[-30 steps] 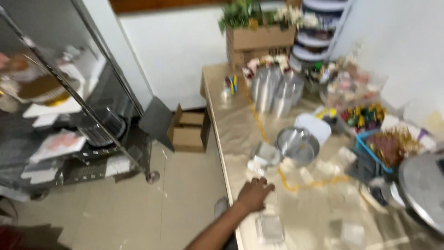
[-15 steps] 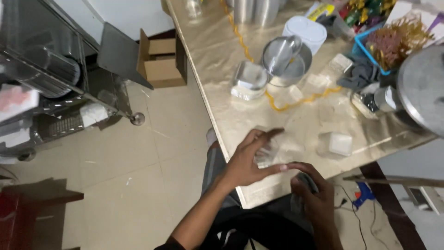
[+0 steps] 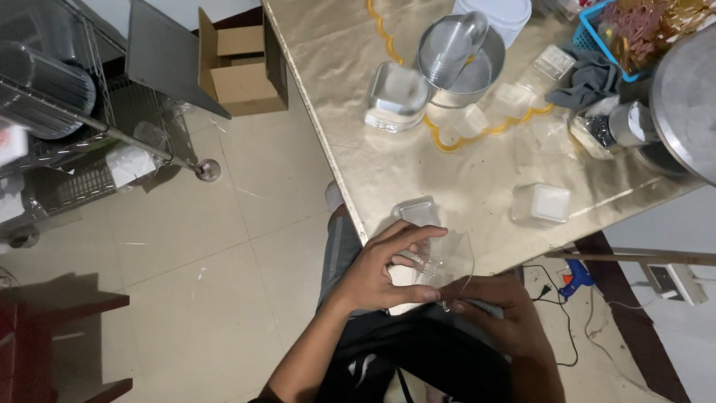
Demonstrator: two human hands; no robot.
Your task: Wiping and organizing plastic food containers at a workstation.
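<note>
My left hand [image 3: 384, 270] grips a small clear plastic container [image 3: 432, 257] at the near edge of the gold-covered table [image 3: 350, 112], fingers spread over its top. Just below the table edge, my right hand [image 3: 496, 310] pinches the container's thin clear lid or flap from the right side. A second small clear box [image 3: 416, 211] lies on the table just beyond my left fingers. I am seated, my lap under both hands.
Farther on the table lie a clear lidded box [image 3: 540, 203], a metal bowl with a scoop [image 3: 459, 52], a stack of clear trays [image 3: 397, 95], a blue basket [image 3: 634, 33] and a large metal lid [image 3: 686, 97]. A cardboard box [image 3: 239, 71] and a wire rack [image 3: 67, 127] stand on the floor at left.
The view has dropped from the whole table to its near edge. My left hand came back from the tabletop, and both hands now close on the clear container.
</note>
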